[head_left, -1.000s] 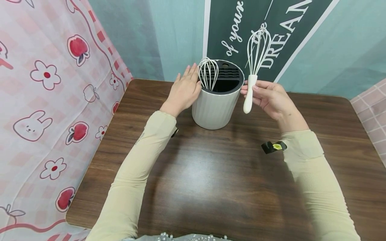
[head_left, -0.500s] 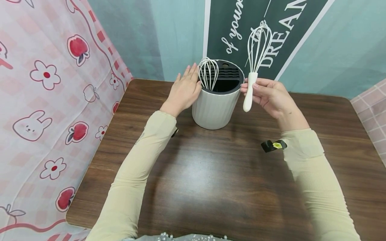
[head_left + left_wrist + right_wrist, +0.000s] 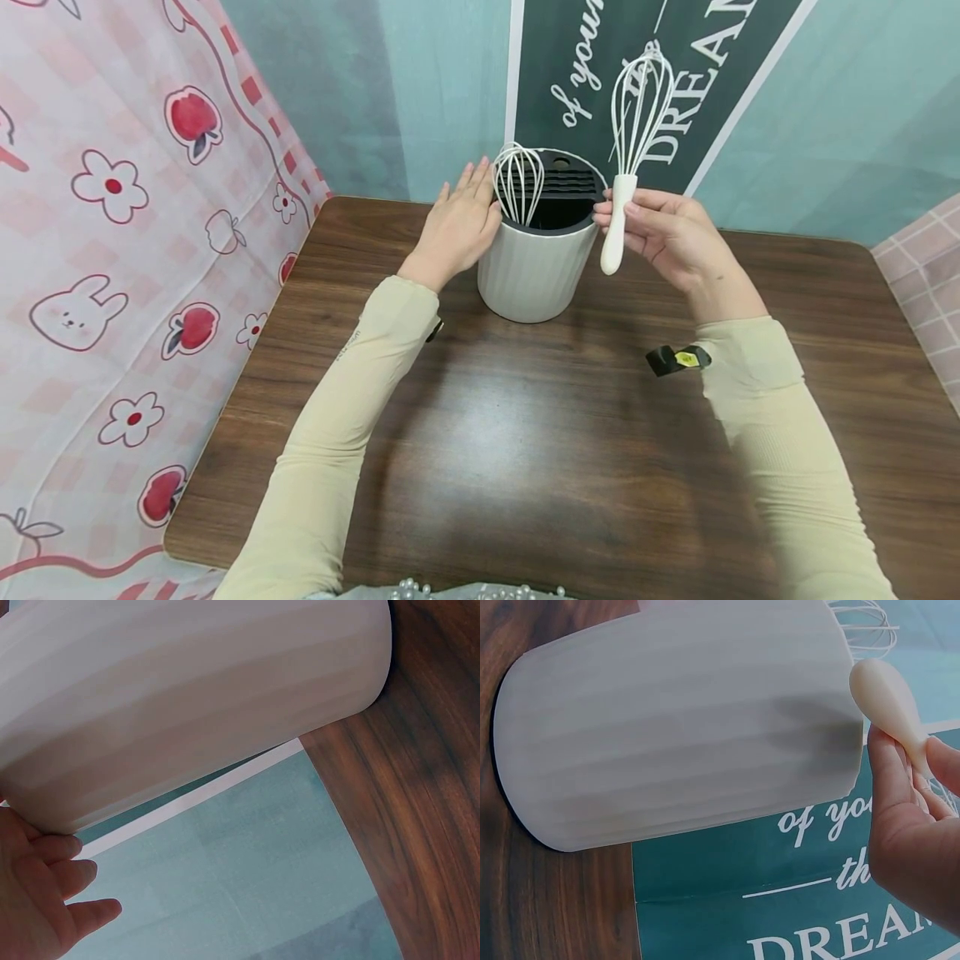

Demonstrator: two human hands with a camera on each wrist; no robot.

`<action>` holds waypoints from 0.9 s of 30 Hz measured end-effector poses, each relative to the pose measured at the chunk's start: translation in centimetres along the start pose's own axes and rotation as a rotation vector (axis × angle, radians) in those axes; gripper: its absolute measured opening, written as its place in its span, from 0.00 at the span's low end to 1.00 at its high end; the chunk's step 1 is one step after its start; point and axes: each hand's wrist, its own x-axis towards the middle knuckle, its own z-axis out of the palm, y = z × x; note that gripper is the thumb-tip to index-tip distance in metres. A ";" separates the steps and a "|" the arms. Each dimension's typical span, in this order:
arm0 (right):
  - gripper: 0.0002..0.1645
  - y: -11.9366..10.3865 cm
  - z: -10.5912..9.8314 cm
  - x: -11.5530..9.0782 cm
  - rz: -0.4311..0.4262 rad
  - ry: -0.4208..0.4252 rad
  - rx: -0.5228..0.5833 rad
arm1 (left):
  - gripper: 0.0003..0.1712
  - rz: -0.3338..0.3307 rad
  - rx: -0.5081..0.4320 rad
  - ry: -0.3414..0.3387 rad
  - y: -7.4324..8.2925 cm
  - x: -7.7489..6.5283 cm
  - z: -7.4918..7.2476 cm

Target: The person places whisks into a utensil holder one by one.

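Note:
A white ribbed utensil holder point(image 3: 528, 279) with a black slotted top point(image 3: 562, 179) stands upright at the back of the table. One white whisk point(image 3: 517, 185) sits in it, its wire loops rising at the left of the opening. My left hand point(image 3: 459, 225) rests with straight fingers against the holder's left rim. In my right hand point(image 3: 675, 242) a second whisk point(image 3: 618, 221) is pinched by its white handle between thumb and fingers. Its wires point up, and it is held just right of the holder's rim. The right wrist view shows the handle's rounded end point(image 3: 885, 694) beside the holder.
The brown wooden table point(image 3: 480, 450) stretches in front of the holder. Behind it hangs a blue-green cloth point(image 3: 450, 100) with a dark lettered panel point(image 3: 562, 75). A pink patterned curtain point(image 3: 112, 275) borders the left side.
My right hand has risen slightly and drifted a little left with the whisk. My left hand and the holder have stayed in place.

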 end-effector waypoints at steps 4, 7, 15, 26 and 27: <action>0.14 0.2 0.2 0.1 -0.009 -0.008 -0.004 | 0.33 0.004 0.000 0.002 -0.1 -0.1 0.1; 0.14 0.3 0.3 0.1 -0.013 -0.005 -0.014 | 0.33 0.007 0.001 0.000 -0.1 -0.1 0.1; 0.14 0.1 0.6 0.4 -0.012 0.005 -0.019 | 0.33 0.011 0.005 -0.007 -0.2 -0.1 0.0; 0.13 -0.1 0.9 1.1 -0.010 0.022 -0.029 | 0.33 0.009 0.005 0.003 -0.4 0.1 -0.2; 0.13 -0.2 0.9 1.1 -0.011 0.022 -0.033 | 0.33 0.009 0.004 0.003 -0.4 0.1 -0.2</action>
